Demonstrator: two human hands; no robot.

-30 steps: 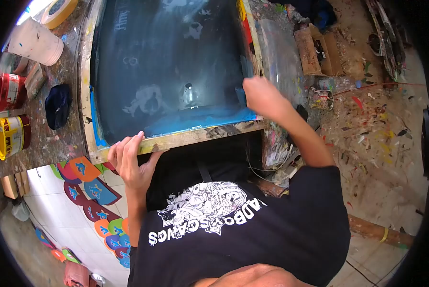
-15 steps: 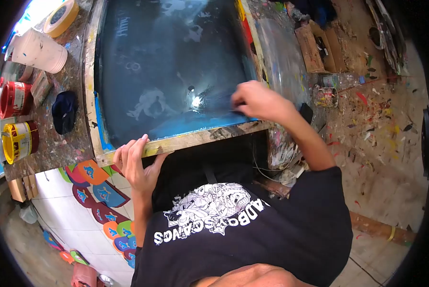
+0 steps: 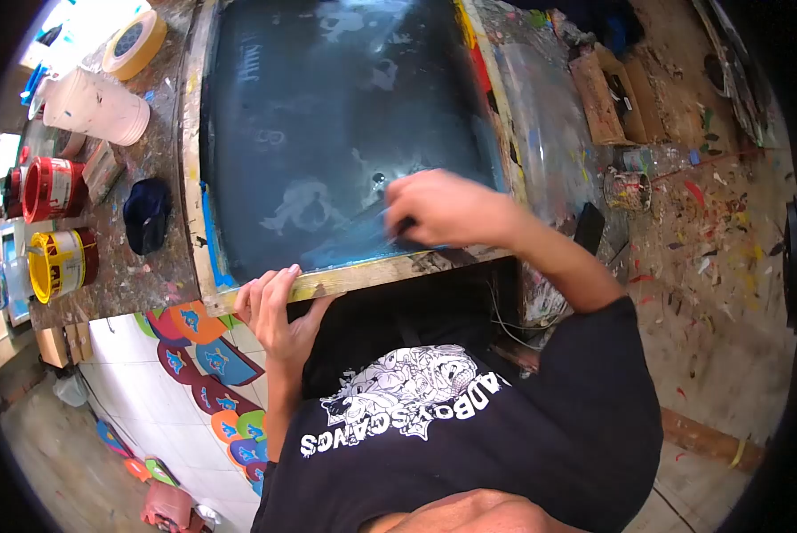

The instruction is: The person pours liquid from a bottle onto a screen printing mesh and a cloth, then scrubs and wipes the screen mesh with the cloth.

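A wooden-framed screen [image 3: 327, 107] with a dark blue-grey mesh and pale printed shapes lies on the stained table. My left hand [image 3: 281, 309] rests on the frame's near wooden edge [image 3: 363, 272], fingers on top and thumb below, toward its left corner. Over the lower part of the mesh is my right hand [image 3: 447, 210], slightly blurred, with its fingers curled together. Something small and dark shows at its fingertips, too hidden to make out. Blue tape [image 3: 210, 233] runs along the lower left inner side of the frame.
On the left of the table stand a plastic cup [image 3: 96, 107], a tape roll [image 3: 135, 44], a red can [image 3: 54, 189], a yellow can [image 3: 63, 265] and a dark cloth [image 3: 146, 216]. At right are a cardboard box [image 3: 603, 93] and a paint-stained tin [image 3: 628, 189].
My right hand has moved left across the lower mesh, from the frame's right side toward its middle. My left hand keeps its hold on the edge. The whole view has shifted slightly.
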